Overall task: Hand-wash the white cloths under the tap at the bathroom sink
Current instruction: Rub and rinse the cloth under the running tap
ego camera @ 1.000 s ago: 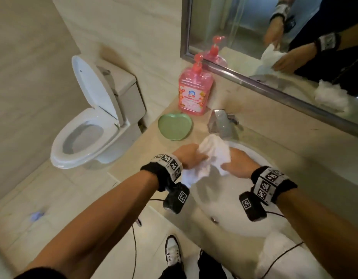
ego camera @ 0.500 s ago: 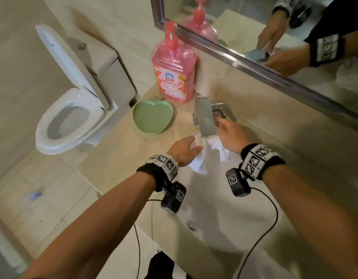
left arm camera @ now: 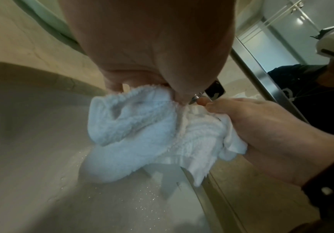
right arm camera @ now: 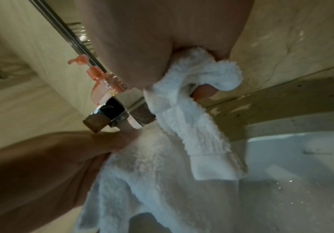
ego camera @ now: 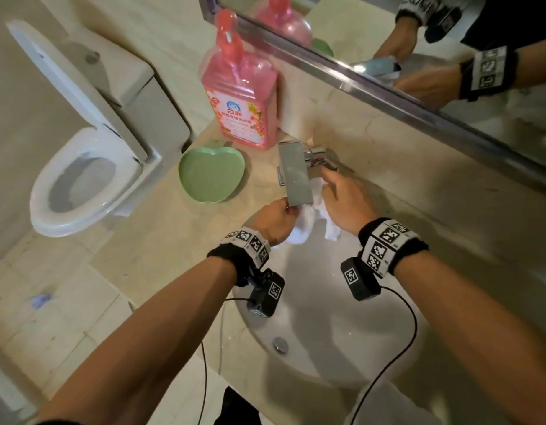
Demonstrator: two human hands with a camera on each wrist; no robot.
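Note:
A fluffy white cloth [ego camera: 307, 223] hangs bunched just under the chrome tap [ego camera: 296, 176] at the back of the white sink [ego camera: 327, 332]. My left hand [ego camera: 273, 220] grips its left part, and my right hand [ego camera: 342, 200] grips its right part, with one finger stretched toward the tap's handle [ego camera: 317, 156]. In the left wrist view the cloth [left arm camera: 142, 138] sags between both hands over the basin. In the right wrist view the cloth [right arm camera: 182, 141] drapes from my right fingers beside the tap [right arm camera: 114, 116]. I see no water stream.
A pink soap pump bottle [ego camera: 241, 96] and a green apple-shaped dish [ego camera: 209, 173] stand on the beige counter left of the tap. A mirror [ego camera: 419, 56] runs along the wall behind. A toilet [ego camera: 81, 167] with raised lid is at the left. Another white cloth [ego camera: 388, 406] lies at the counter's near edge.
Both hands have carried the cloth from over the basin's middle up and back until it sits right under the tap's spout. My right hand now reaches by the tap handle.

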